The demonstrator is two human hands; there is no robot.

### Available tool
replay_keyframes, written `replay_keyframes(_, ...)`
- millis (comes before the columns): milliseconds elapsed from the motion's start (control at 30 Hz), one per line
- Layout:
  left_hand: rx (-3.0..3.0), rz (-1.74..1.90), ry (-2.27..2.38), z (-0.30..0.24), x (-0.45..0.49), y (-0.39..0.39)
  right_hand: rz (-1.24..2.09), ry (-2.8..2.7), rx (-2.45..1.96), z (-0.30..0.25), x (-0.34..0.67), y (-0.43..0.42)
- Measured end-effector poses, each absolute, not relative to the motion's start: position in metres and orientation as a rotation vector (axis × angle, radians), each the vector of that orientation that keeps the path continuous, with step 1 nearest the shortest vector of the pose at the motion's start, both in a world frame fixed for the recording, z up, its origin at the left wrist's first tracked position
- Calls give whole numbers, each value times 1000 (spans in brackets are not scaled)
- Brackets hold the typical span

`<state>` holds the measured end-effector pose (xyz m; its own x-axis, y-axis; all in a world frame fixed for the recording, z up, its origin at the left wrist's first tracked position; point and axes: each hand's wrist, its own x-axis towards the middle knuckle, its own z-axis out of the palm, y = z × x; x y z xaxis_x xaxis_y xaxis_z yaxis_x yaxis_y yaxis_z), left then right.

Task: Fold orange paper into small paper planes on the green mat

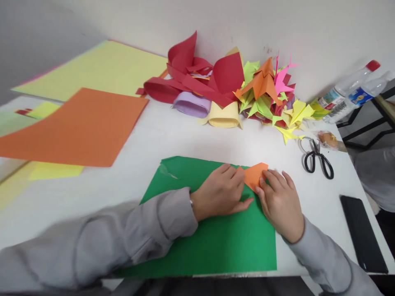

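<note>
On white tabletop (185, 137), centre-right, pinches orange paper (255, 174) over green sheet (234, 246) with loosely curled right hand (279, 201), apparently for steadiness; curls left hand (219, 193), hold hidden.

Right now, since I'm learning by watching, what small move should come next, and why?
Perhaps press the small orange paper against the green sheet: the sheet lies beneath, the left hand is at one end and the right hand touches the other.

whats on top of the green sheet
On the green sheet: a small orange paper, with the left hand and right hand at it. What lies under the hands and left sleeve is covered.
</note>
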<state>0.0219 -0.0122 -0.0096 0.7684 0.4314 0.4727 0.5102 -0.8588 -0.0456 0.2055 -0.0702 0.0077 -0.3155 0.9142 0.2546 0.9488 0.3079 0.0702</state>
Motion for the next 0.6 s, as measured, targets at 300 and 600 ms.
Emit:
replay_keyframes(300,-2898,-638,-789,-6,7,-22,-202,-2294,-1697,7,210,-66)
replay_keyframes(600,-2848,-611,-857,-8,6,-39,-197,-2295,-1693,7,211,-68)
